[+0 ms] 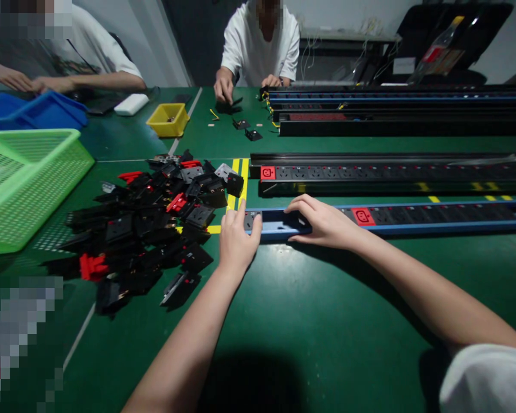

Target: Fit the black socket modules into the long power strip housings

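**Two bare hands at the end of a blue rail of sockets**

The left hand (236, 240) is at the left end of the blue rail (279, 228), index finger and thumb apart at a black socket module (250, 221); from here I can't tell whether it grips the module or only rests on it. The right hand (327, 222) curves over the same rail a little farther along, fingers toward the far edge and thumb toward the near one, with a dark piece (302, 221) between them; whether that is pinched, I can't make out. Bare blue channel shows between the hands.

Right of the right hand, the rail carries a red socket (363, 216) and a row of black sockets (430, 215). It lies flat on the green table (327, 321). Just behind it sits a black rail (370, 186) with its own sockets, a red one at the left end.

To the left spreads a heap of loose black and red modules (146, 223), next to a green basket (79, 149). Beyond are blue bins (47, 115) and a yellow bin (169, 121). Across the table, a person in white (262, 49) handles a small dark part (234, 105).
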A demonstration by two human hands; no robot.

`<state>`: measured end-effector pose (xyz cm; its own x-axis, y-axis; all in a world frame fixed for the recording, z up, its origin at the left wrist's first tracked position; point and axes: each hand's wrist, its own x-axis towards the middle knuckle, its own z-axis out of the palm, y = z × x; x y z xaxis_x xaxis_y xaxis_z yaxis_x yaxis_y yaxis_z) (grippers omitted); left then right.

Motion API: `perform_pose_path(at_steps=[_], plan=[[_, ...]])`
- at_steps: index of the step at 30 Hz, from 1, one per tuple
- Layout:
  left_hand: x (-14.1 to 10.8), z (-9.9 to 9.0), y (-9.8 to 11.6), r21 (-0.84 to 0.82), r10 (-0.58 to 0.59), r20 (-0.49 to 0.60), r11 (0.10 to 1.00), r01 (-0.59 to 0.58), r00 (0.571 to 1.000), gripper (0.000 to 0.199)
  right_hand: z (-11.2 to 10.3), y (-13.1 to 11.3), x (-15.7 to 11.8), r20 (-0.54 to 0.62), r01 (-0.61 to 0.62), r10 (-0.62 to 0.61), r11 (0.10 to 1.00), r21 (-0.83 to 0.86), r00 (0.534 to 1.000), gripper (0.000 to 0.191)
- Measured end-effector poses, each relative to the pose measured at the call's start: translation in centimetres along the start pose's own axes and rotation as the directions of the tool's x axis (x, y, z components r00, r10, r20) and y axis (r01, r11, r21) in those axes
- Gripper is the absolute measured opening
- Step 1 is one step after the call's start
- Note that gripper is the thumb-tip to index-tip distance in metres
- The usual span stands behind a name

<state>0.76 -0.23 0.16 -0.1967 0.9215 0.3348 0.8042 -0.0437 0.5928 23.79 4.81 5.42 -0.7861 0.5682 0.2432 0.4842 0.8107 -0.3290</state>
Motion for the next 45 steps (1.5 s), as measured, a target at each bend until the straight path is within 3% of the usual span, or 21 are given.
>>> perform_pose_path(at_steps=[7, 13, 18, 27, 36, 40, 45], plan=[[0.0, 0.1, 0.1, -0.179, -0.065, -0.003, 0.982, 0.063, 0.998, 0.062, 0.0, -0.1, 0.1, -0.016, 0.02, -0.02, 1.0, 0.014, 1.0, 0.063], [-0.1, 0.1, 0.1, -0.218, -0.105, 0.022, 0.97, 0.107, 0.994, 0.059, 0.0, -0.1, 0.0, -0.017, 0.028, -0.028, 1.0, 0.002, 0.999, 0.067], [-0.1, 0.2, 0.1, -0.329, -0.032, 0.05, 0.943, 0.046, 0.998, 0.055, 0.1, 0.0, -0.1, -0.023, 0.031, -0.031, 0.999, -0.008, 0.999, 0.074], [-0.3, -0.1, 0.6, -0.46, 0.162, 0.118, 0.883, -0.091, 0.98, 0.028, 0.2, 0.1, 0.0, 0.017, 0.075, -0.075, 0.996, -0.042, 0.997, 0.092], [-0.1, -0.6, 0.8, -0.511, 0.228, 0.202, 0.854, -0.096, 0.952, 0.03, 0.0, -0.1, 0.1, 0.032, 0.085, -0.084, 0.996, -0.023, 0.996, 0.089], [-0.2, -0.8, 1.0, -0.502, 0.191, 0.2, 0.862, -0.066, 0.961, 0.031, 0.1, -0.1, 0.0, 0.04, 0.09, -0.089, 0.996, -0.029, 0.995, 0.083], [0.1, -0.9, 0.8, -0.55, 0.04, 0.108, 0.835, 0.026, 0.993, 0.034, -0.2, -0.1, 0.1, 0.056, 0.09, -0.087, 0.994, -0.062, 0.995, 0.08]])
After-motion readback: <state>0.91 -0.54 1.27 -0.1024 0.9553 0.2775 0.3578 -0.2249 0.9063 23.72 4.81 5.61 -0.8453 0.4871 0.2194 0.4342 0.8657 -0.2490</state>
